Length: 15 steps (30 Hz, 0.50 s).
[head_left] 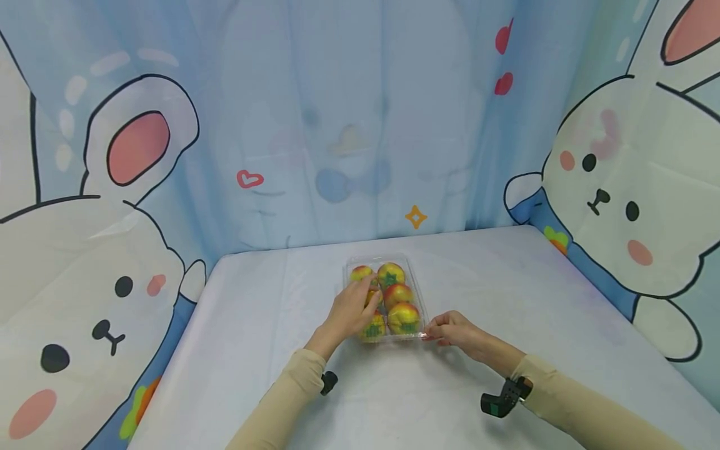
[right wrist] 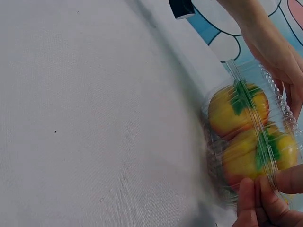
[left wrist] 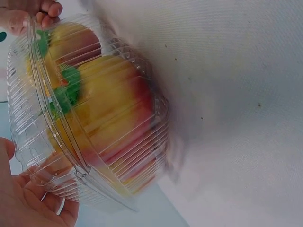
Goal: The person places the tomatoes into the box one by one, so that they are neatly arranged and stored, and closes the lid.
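Note:
A clear plastic clamshell box (head_left: 419, 299) lies on the table with its ribbed lid down over the base. Inside are several yellow-and-red fruits (head_left: 403, 317) with green leafy tops, like persimmons, set in two rows. My left hand (head_left: 353, 307) rests on the left part of the lid, fingers lightly bent and spread; in the left wrist view its fingers (left wrist: 47, 203) touch the lid's side. At the near right corner, my right hand (head_left: 454, 330) pinches the box's rim between thumb and fingers, seen closely in the right wrist view (right wrist: 265, 198).
A white cloth covers the table (head_left: 270, 312) around the box. Behind it hangs a blue curtain (head_left: 349, 125) printed with rabbits and hearts. Dark camera mounts are strapped at the left wrist (head_left: 329, 382) and the right wrist (head_left: 506, 398).

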Each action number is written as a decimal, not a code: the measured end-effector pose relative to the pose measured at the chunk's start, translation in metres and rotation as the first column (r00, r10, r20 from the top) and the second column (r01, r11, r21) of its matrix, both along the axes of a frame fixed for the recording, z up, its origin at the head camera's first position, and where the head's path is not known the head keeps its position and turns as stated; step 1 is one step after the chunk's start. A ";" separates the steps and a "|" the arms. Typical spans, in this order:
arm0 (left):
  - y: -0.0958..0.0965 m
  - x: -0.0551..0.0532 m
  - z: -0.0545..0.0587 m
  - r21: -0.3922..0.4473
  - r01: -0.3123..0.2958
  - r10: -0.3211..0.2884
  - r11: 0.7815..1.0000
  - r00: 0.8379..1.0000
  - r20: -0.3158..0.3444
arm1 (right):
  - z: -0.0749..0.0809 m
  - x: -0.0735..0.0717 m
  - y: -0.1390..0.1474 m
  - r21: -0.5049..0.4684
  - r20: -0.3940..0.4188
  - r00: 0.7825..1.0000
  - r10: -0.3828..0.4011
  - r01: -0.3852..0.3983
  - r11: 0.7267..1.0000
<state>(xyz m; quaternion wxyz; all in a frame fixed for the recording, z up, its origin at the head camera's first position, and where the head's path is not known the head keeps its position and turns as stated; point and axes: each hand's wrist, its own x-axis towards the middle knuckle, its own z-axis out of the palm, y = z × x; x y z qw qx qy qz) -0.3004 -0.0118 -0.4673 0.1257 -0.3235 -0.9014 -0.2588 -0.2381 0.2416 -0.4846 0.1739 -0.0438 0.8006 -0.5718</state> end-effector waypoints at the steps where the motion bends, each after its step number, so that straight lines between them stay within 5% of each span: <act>1: 0.000 0.000 0.000 0.002 0.000 0.000 1.000 1.000 0.000 | 0.000 0.000 0.000 0.006 -0.005 1.000 -0.007 0.007 1.000; 15: 0.001 0.002 -0.001 -0.013 -0.001 0.001 1.000 0.999 -0.034 | -0.001 0.000 -0.011 0.000 0.006 0.993 -0.122 0.122 0.993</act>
